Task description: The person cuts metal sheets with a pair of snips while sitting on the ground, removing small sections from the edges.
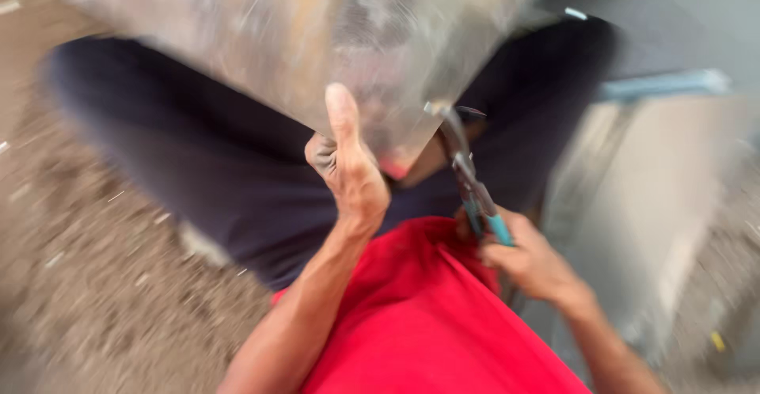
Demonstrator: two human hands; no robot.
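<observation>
Over gritty floor (95,299), blurred shiny metal sheet (261,38)

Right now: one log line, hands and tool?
left hand: grips metal sheet edge | right hand: holds blue-handled snips at sheet | view: blurred

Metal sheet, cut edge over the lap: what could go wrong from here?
1. The left hand grips the metal sheet bare, thumb against its surface near the lower edge; a slip could cut the hand.
2. The snips in the right hand bite at the sheet's corner just above the dark trousers; a slip might reach the legs.
3. The picture is blurred, which suggests motion, so aim may suffer.
</observation>
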